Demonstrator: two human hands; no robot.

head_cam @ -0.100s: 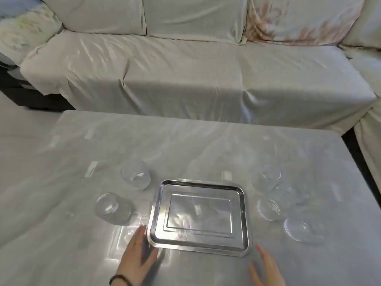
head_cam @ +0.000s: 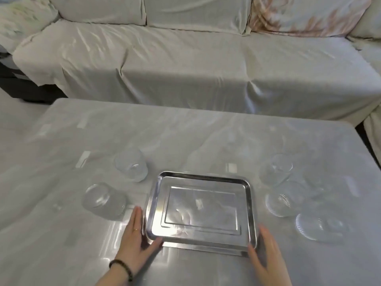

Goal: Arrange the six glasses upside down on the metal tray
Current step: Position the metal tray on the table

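Note:
A rectangular metal tray (head_cam: 252,211) lies empty on the table in front of me. My left hand (head_cam: 135,242) rests flat against its near left corner, fingers apart. My right hand (head_cam: 265,256) touches the near right corner, also spread. Two clear glasses stand left of the tray: one (head_cam: 132,164) further back, one (head_cam: 103,201) nearer. Right of the tray a cluster of clear glasses shows: one (head_cam: 277,168) at the back, a ribbed one (head_cam: 281,203) lying on its side, another ribbed one (head_cam: 319,226) nearest. Blur hides any others there.
The table (head_cam: 185,137) has a glossy pale cover with bright glare near my hands. A sofa (head_cam: 185,65) draped in white cloth runs along the far side. A dark gap (head_cam: 362,133) marks the table's right edge.
Both hands have moved forward and up, closer along the tray's near corners. The view has dipped slightly; tray and glasses stay where they were.

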